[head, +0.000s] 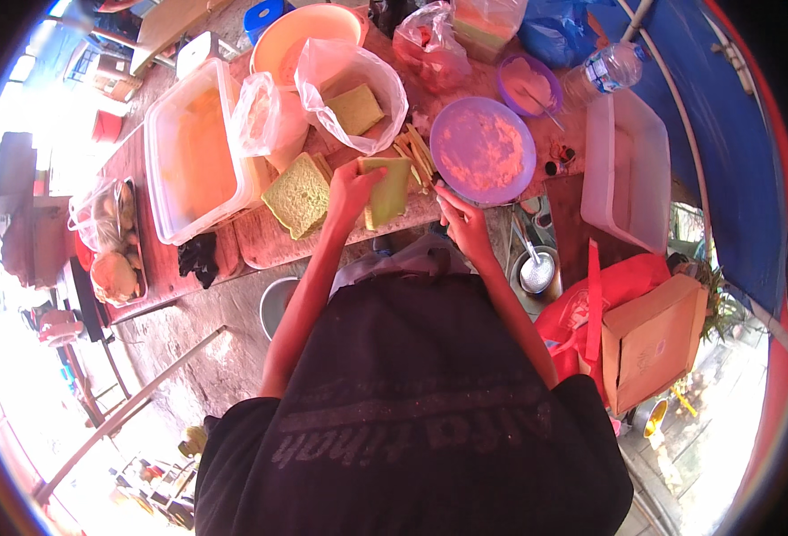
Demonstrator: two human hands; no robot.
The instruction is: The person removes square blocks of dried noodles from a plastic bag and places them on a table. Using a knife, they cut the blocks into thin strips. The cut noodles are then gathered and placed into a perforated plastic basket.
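Observation:
My left hand [352, 194] grips a piece of green sandwich bread [387, 193], held upright over the table's near edge. My right hand [466, 231] is just right of it, fingers pointing towards the bread; something thin and dark shows at its fingertips, too small to make out. Left of my left hand lies a stack of green bread slices [298, 195]. Cut crust strips [415, 153] lie between the held bread and a purple bowl [439, 144] with a crumbly orange-pink mixture. Behind the hands, an opened plastic bag [310, 94] contains more green bread [353, 110].
A large clear plastic tub [196, 151] stands left, beside a bagged container [256, 120] and an orange basin [310, 30]. At right are a small purple bowl [528, 84] with a spoon, a water bottle [611, 70], an oblong plastic bin [625, 174] and a cardboard box [655, 345].

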